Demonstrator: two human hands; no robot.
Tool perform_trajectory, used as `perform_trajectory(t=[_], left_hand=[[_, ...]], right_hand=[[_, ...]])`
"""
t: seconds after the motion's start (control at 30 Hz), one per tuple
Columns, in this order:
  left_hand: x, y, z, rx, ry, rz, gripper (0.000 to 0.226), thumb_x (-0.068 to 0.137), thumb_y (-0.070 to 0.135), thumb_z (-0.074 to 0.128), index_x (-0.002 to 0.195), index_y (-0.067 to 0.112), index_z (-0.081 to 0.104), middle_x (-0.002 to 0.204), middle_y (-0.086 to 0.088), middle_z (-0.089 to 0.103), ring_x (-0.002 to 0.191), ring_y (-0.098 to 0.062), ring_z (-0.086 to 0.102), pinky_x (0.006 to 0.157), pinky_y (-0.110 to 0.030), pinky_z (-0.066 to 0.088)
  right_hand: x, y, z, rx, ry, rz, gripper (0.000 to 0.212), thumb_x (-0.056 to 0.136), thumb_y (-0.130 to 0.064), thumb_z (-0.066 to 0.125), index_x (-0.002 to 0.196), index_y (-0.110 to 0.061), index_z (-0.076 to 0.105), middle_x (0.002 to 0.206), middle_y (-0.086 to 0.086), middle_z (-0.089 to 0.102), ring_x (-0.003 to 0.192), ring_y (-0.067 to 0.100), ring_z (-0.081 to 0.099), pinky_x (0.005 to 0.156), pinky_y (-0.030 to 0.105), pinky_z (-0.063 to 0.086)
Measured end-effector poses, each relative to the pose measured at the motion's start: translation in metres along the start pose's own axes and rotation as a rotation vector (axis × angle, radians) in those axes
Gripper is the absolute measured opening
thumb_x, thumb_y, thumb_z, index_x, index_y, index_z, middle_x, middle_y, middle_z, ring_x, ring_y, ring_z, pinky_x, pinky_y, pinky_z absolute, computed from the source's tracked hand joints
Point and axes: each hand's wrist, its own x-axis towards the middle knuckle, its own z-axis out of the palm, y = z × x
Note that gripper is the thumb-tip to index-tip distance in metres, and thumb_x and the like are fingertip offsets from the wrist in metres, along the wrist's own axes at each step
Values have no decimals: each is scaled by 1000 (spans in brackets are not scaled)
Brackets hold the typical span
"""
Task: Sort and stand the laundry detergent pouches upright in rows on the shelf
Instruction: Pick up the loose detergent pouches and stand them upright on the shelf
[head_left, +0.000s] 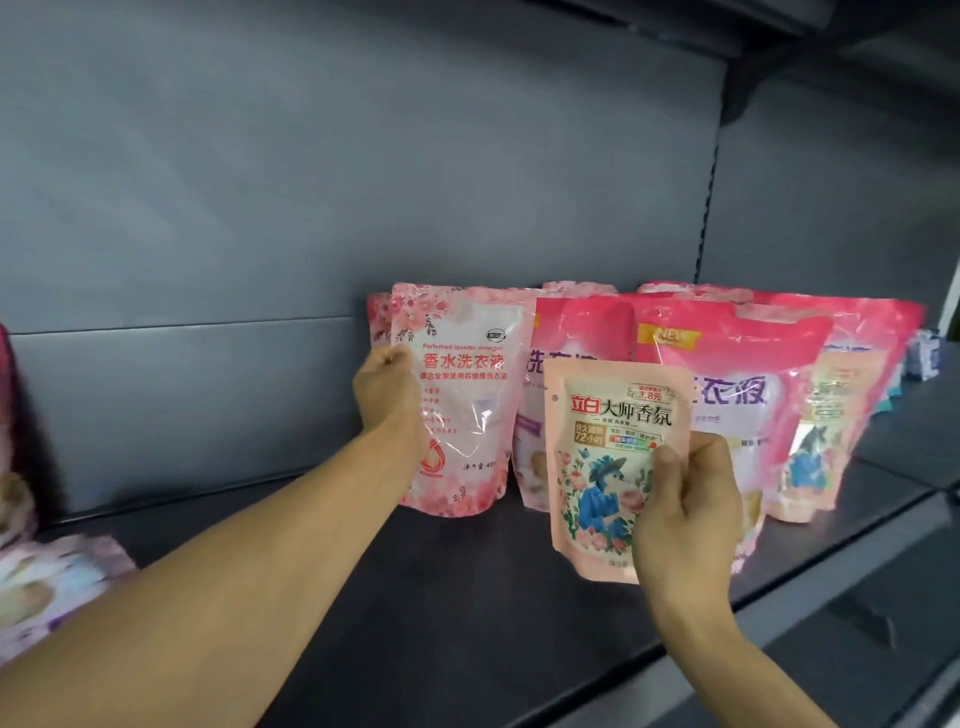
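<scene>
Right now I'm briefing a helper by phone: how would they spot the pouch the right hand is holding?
Find the dark shelf with its row of pink pouches. In front of that row the right hand grips a small peach pouch by its lower right side. Unlike the larger pink neighbours, it shows a blue-coated figure among roses and a 3.8 price badge.

Two bare forearms reach in from the bottom of the view, with no sleeves showing anywhere along them. The left hand (388, 387) and the right hand (685, 512) wear no gloves, rings or watch on the parts that can be seen. The thumbnail on the right hand is short and unpainted.
</scene>
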Motion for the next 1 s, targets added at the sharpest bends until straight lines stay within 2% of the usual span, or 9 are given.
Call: perform_trajectory(t=[0.1,0.2,0.33,0.43,0.5,0.63,0.77,0.87,1.0], left_hand=[[5,-8,-1,-28,19,23,32,94,15,49,63,21,53,82,-9,57,78,-22,51,74,-40,50],[6,-13,-10,-26,20,55,30,97,17,45,67,21,48,79,-7,57,76,-22,52,64,-33,46],[-3,-14,-28,167,-138,121,5,95,23,54,92,20,51,97,-2,65,84,-17,64,70,-32,54],[-11,-22,-40,432,-278,157,43,79,12,72,112,15,45,105,3,63,94,-13,64,69,-30,55],[-18,-27,-44,619,-289,163,56,73,4,76,112,13,37,104,1,58,95,-15,61,65,-27,54],[-22,-34,-46,773,-258,192,58,73,2,76,105,13,29,91,4,49,93,-18,56,62,-24,49],[-26,-31,-43,810,-244,231,58,74,6,77,103,13,28,89,5,46,90,-16,54,58,-20,46],[-29,-27,-48,866,-256,200,60,72,10,80,105,13,30,101,0,51,95,-18,55,74,-31,54],[-32,-18,-62,905,-299,130,65,74,13,78,118,15,30,115,-3,54,101,-19,55,78,-27,47]], right_hand=[[0,9,2,1,-10,-20,24,100,-16,38,79,-28,40,76,-8,58,67,-3,58,53,22,47],[-2,16,1,-1,-41,-24,20,99,-17,40,82,-28,40,78,-6,59,68,-1,58,54,26,49],[-5,18,-1,6,-107,18,9,97,-20,46,89,-16,44,80,-8,59,68,-2,60,48,12,46],[-3,20,2,4,-114,37,8,97,-20,46,92,-14,44,80,-8,59,71,-1,63,48,16,48],[-2,22,5,9,-106,47,8,98,-20,45,92,-14,43,79,-10,59,73,3,64,50,20,50],[-3,22,6,33,-111,50,8,97,-18,45,93,-12,43,80,-14,58,71,-8,62,48,15,49],[-9,26,1,12,-168,50,9,95,-16,50,101,-15,44,90,-17,60,78,-3,63,51,13,51],[-15,22,-5,24,-202,37,31,92,-11,56,116,-22,39,103,-21,53,90,-12,59,61,7,50],[-22,5,-16,-55,-125,-147,67,85,-8,65,140,-19,27,135,-6,34,124,-2,34,106,26,36]])
